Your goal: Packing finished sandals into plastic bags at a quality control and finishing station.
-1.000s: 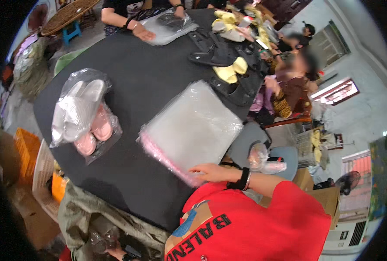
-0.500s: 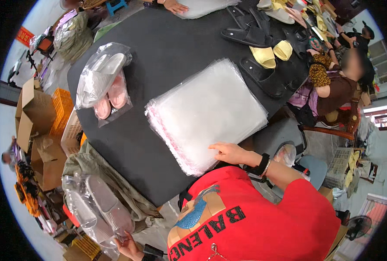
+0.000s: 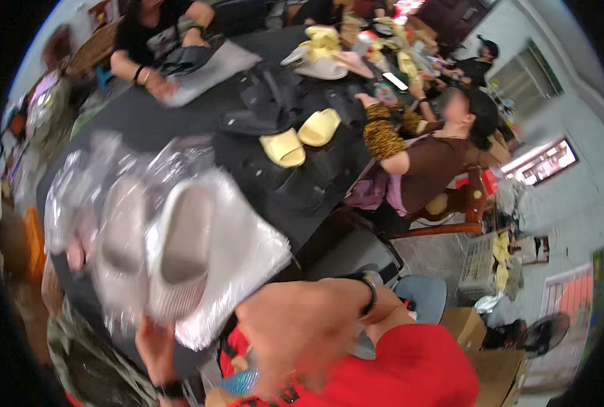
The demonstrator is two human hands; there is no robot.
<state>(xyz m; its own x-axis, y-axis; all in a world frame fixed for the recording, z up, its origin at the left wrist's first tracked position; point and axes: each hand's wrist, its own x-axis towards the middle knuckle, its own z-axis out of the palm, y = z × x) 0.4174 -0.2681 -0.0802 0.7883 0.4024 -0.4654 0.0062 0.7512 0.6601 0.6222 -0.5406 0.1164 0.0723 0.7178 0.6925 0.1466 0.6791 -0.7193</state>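
Observation:
My left hand (image 3: 156,346) grips the heel or toe end of a pair of pale grey slippers (image 3: 186,230) in a clear plastic bag, lifted over the table at the left. Under and behind it lies the stack of clear plastic bags (image 3: 254,244), partly hidden. My right hand (image 3: 302,332) hangs close in front of my red shirt, beside the stack's near edge; motion smears its fingers. Left of the held pair, more bagged slippers lie on the black table, a pink slipper (image 3: 77,256) showing at their edge.
Yellow slippers (image 3: 283,148) and black slippers (image 3: 298,190) lie mid-table. Across it, a person (image 3: 159,54) in black handles clear bags. To the right sits another person (image 3: 431,169) in brown, near a wooden chair (image 3: 444,220). A greenish cloth sack (image 3: 91,359) hangs at the near left.
My left hand has brought the bagged grey slippers up from beside the table to over it. My right hand has left the bag stack and come nearer me. The view has turned right.

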